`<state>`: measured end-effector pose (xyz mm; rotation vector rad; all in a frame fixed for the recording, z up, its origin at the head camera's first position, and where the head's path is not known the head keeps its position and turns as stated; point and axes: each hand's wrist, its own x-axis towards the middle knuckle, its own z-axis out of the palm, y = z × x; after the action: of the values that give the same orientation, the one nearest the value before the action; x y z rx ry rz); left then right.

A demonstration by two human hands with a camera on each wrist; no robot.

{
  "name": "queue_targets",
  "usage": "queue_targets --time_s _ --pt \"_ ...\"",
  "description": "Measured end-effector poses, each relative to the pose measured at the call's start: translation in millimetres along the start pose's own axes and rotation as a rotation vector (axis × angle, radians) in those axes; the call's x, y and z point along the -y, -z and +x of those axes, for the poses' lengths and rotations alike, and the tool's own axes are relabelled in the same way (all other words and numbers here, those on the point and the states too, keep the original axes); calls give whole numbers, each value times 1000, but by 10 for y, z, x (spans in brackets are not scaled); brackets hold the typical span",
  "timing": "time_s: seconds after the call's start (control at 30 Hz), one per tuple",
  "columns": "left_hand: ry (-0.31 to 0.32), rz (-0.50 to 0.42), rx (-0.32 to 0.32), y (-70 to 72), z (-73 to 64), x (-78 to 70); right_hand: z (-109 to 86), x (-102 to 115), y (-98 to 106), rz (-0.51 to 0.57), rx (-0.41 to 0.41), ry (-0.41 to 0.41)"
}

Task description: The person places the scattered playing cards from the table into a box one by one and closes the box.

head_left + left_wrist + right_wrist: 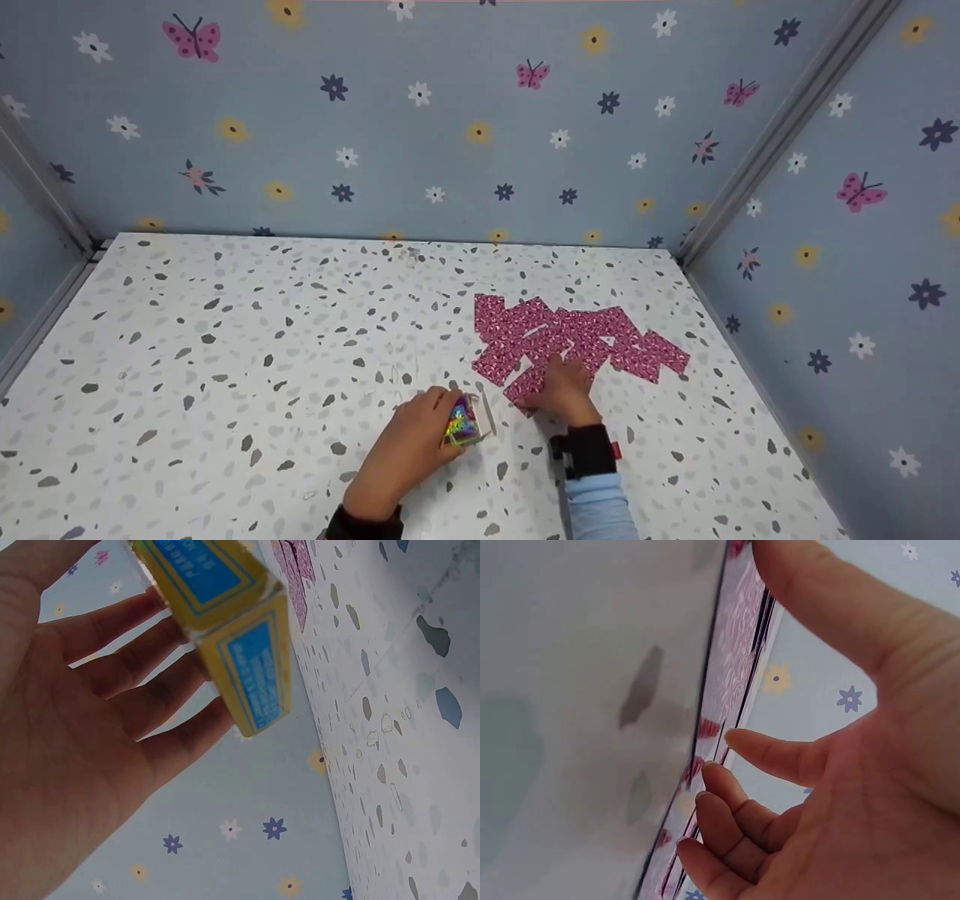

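— Pink cards (570, 341) lie spread face down on the speckled table (225, 360), fanned out in an overlapping row right of the middle. Where are the hands?

— Right hand (562, 390) rests on the near end of that row. In the right wrist view its fingertips (712, 769) touch the edges of the cards (735, 682), the fingers only gently bent and the thumb held out above; nothing is clasped, so the hand is loose and flat on the spread.

— And the other one?

— Left hand (409, 442) sits just left of the cards and holds a small card box (466, 424). From the head view the box looks shiny and many-coloured at its open end. The left wrist view shows its yellow sides with blue labels (240, 637), the fingers (142, 667) lying along one side of it.

— Is the box on the table?

— It is at the table surface, near the cards yet apart from them; whether it rests there I cannot tell.

— What is around?

— Blue walls (450, 120) printed with flowers and butterflies close in the table on three sides.
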<state>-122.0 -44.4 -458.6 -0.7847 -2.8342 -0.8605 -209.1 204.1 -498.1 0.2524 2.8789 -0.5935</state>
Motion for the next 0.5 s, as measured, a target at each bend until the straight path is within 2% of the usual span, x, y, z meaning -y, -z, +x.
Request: queue_targets --time_s 0.17,0.5 --pt "-20 7 -20 -9 0 -3 -13 11 9 -31 -16 11" --pt "-15 -1 -5 -31 12 5 -53 56 49 -136 -29 -1"
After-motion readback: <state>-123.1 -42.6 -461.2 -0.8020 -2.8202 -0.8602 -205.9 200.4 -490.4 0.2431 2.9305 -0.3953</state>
